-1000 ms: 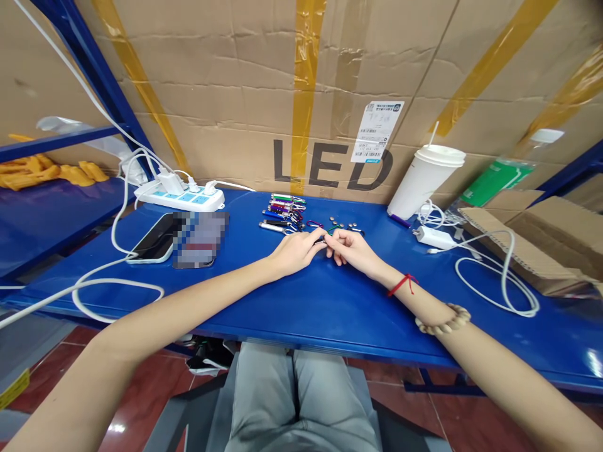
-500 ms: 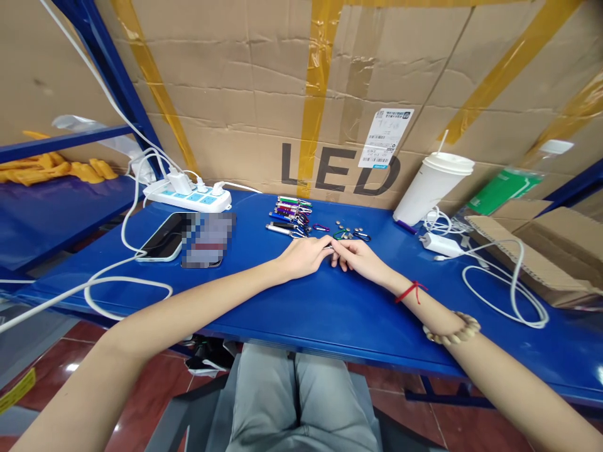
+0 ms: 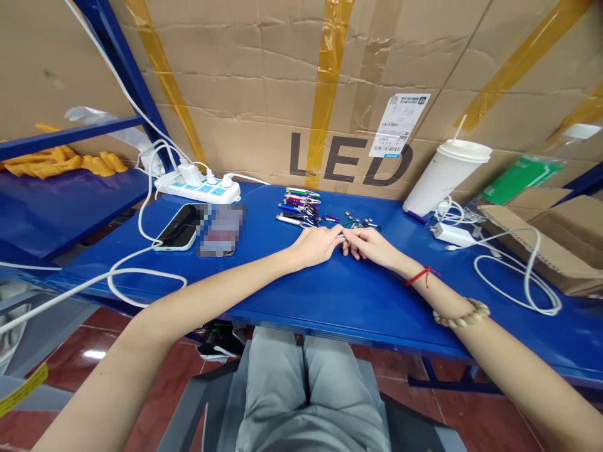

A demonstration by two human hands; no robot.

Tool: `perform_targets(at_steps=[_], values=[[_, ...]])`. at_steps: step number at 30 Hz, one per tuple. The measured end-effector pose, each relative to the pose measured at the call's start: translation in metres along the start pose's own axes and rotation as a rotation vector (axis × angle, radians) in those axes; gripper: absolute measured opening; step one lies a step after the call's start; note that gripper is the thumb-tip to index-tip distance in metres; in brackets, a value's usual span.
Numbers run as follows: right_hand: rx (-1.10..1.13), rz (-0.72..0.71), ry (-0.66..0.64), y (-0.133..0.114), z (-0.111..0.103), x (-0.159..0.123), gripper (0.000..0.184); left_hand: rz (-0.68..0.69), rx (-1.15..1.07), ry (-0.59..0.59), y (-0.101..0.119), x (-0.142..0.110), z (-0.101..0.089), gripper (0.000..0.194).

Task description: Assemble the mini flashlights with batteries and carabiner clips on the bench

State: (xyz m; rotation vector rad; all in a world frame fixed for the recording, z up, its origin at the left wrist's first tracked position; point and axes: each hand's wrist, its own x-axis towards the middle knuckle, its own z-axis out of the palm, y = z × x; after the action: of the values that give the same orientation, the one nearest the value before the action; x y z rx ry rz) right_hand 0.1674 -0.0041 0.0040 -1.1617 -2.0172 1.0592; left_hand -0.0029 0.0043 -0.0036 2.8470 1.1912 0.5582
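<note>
Both hands meet mid-table on the blue table [image 3: 330,295]: left hand [image 3: 316,245] and right hand [image 3: 372,243] fingertip to fingertip, pinching one small item between them – too small to identify, and the grip detail is hidden. It sits at the meeting point, just near of the keychain flashlights [image 3: 298,207].

Open room: the bare blue surface near of the hands runs clear to the near table edge; more bare surface lies between the hands and the phone [image 3: 179,227] on the left.

Around the hands:
- flashlight pile lies just far of the left hand, mixed colours with carabiner clips
- small button cells [image 3: 354,217] and loose clips are scattered just far of the right hand
- power strip [image 3: 198,188] stands far left against the box, plugs in, with a white cable [image 3: 141,282] looping over the near-left edge
- a blurred patch sits beside the phone
- paper cup [image 3: 440,179] with lid and straw is at far right
- white charger [image 3: 453,235] with coiled cable [image 3: 522,282] is right of the hands, well apart
- open cardboard carton [image 3: 546,242] fills the right edge
- right wrist wears a red string [image 3: 424,275] and a bead bracelet [image 3: 464,312]

The cardboard box [image 3: 264,94] walls off the far side – printed "LED", with yellow tape strips and a white shipping label [image 3: 399,124] carrying a barcode; its small text is unreadable
</note>
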Motion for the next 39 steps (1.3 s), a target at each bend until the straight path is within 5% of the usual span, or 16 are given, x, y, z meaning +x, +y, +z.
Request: perform_targets(at_steps=[9,15,21,30,39], values=[[0.010,0.019,0.040,0.009,-0.006,0.002,0.043,-0.069,-0.017,-0.017,-0.002,0.003,-0.001,0.030],[0.133,0.010,0.218,0.010,-0.006,0.000,0.057,-0.046,-0.080,0.054,0.001,0.001,-0.003,0.030],[0.196,-0.007,0.318,0.007,-0.006,-0.002,0.044,-0.032,-0.123,0.144,0.004,-0.001,-0.001,0.028],[0.322,0.019,0.342,0.002,-0.001,-0.002,0.048,-0.055,-0.159,0.194,0.005,0.000,-0.002,0.023],[0.270,-0.097,0.334,0.015,-0.005,0.000,0.029,0.014,-0.234,0.143,0.002,0.002,0.001,0.019]])
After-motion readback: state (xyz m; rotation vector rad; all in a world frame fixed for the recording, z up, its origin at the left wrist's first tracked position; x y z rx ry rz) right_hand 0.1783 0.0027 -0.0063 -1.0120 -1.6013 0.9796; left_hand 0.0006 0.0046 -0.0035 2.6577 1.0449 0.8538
